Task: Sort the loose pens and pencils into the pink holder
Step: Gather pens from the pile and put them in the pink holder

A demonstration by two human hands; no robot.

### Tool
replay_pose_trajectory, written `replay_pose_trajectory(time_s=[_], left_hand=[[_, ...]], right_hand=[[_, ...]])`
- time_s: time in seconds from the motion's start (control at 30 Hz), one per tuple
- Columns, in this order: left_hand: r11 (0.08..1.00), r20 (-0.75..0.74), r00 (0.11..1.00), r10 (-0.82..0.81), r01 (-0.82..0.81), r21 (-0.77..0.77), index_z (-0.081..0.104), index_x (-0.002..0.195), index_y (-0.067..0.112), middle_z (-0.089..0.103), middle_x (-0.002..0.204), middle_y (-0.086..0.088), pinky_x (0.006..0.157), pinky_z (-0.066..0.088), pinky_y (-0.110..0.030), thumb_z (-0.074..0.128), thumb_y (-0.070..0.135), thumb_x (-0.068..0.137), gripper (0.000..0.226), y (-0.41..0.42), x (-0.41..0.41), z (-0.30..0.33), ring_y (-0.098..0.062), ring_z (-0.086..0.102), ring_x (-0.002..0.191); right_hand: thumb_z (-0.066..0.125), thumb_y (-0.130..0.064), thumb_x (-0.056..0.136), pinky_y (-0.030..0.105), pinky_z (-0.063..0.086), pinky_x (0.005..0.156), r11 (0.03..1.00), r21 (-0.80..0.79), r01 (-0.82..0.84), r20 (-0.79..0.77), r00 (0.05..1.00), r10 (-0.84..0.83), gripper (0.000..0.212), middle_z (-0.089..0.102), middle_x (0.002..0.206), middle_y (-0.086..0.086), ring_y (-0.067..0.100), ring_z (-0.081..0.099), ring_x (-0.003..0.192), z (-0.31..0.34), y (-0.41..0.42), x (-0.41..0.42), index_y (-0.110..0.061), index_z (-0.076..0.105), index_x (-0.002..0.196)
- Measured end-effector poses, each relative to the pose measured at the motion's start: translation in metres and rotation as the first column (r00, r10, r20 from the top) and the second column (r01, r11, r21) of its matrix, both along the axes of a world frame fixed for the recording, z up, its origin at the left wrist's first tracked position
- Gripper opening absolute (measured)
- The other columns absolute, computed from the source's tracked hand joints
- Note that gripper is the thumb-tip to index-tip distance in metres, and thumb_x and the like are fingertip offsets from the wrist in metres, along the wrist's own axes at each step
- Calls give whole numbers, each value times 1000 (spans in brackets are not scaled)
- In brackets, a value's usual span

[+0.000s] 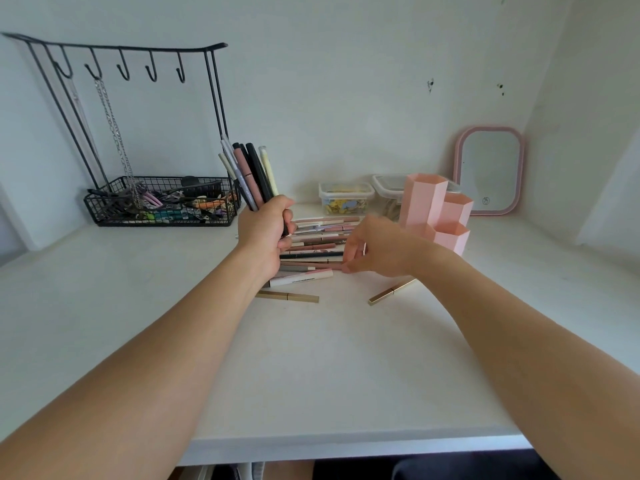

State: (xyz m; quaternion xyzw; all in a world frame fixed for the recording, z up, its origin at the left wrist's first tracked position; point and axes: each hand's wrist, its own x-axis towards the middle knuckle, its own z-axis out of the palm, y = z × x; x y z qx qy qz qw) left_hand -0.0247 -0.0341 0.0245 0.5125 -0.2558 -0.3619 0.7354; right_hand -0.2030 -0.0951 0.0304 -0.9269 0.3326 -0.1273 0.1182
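Gathering step — loose pens (pixel 313 252) not yet in the pink holder (pixel 437 213).
Left hand (pixel 266 230) grips a bundle (pixel 247 174); right hand (pixel 372 249), beside the holder, pinches 1 more — next, lift it clear.

Soft, even daylight fills the scene, bright but slightly cool, with a faint bluish cast on the wall (pixel 311 81). Shadows are weak and diffuse: a pale one lies under the wire rack (pixel 159 202) and beneath the forearms on the table (pixel 311 358). The pink-framed mirror (pixel 488 169) shows a flat white reflection without hard glare. Wide-angle distortion bends the rack's top bar and the table's front edge, and stretches the forearms near the lower corners. Focus is soft overall; the right hand (pixel 374 247) looks slightly blurred.
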Motion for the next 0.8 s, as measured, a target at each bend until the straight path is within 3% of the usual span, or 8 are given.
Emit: replay_pose_trajectory(time_s=[0.13,0.2,0.3,0.37,0.43,0.67,0.73,0.8], left_hand=[[1000,15,1000,-2,2,-24,52,82,17,48,54,4,33,20,-19,65,11,91,17,-1,-1,-1,-10,42,44],[999,8,1000,-8,8,-52,53,82,17,48,54,4,34,20,-19,68,14,92,19,0,-4,-1,-10,43,45],[994,16,999,-52,53,-92,57,83,17,49,57,3,36,21,-20,74,22,91,20,3,-10,0,-10,44,46],[991,55,994,-96,101,-94,60,86,16,48,58,3,37,23,-20,77,25,89,19,5,-17,-2,-11,43,48],[986,93,987,-134,142,-85,64,89,16,48,58,3,36,26,-19,78,28,87,19,5,-27,-3,-11,44,49],[992,271,955,-124,124,17,71,86,18,63,57,5,42,38,-17,84,23,80,15,8,-36,-9,-10,55,48],[996,332,939,-88,78,42,71,84,17,67,61,1,49,44,-22,81,21,81,11,7,-39,-9,-14,61,55],[996,377,922,-89,73,57,69,83,16,67,69,-7,59,51,-30,77,20,83,9,7,-42,-9,-19,64,63]], right_hand=[[67,-25,92,17,35,63,999,-48,-7,-118,993,1,14,58,82,-11,4,49,74,3,-3,-6,-15,75,94],[61,-23,96,19,38,61,999,-39,31,-99,995,-35,20,58,78,-6,10,51,73,9,-8,-12,-6,71,93],[55,-20,99,23,43,61,971,234,49,183,979,-94,29,59,71,6,15,53,60,16,-12,-18,8,62,94],[55,-15,100,26,46,61,883,457,-110,429,896,-111,24,55,69,8,16,52,60,15,-7,-12,8,61,94],[57,-10,99,25,49,60,802,539,-257,553,827,-106,18,54,71,7,15,54,62,9,0,-2,7,62,97],[70,-4,89,22,53,59,837,494,-235,544,835,-87,22,67,85,17,16,62,66,-2,3,8,13,65,102],[74,-4,85,25,55,66,818,528,-227,526,844,-105,29,70,93,17,19,65,76,5,3,2,9,65,109],[75,-8,84,30,55,80,731,611,-305,575,805,-145,40,70,103,12,19,69,90,15,4,-5,-1,61,120]])
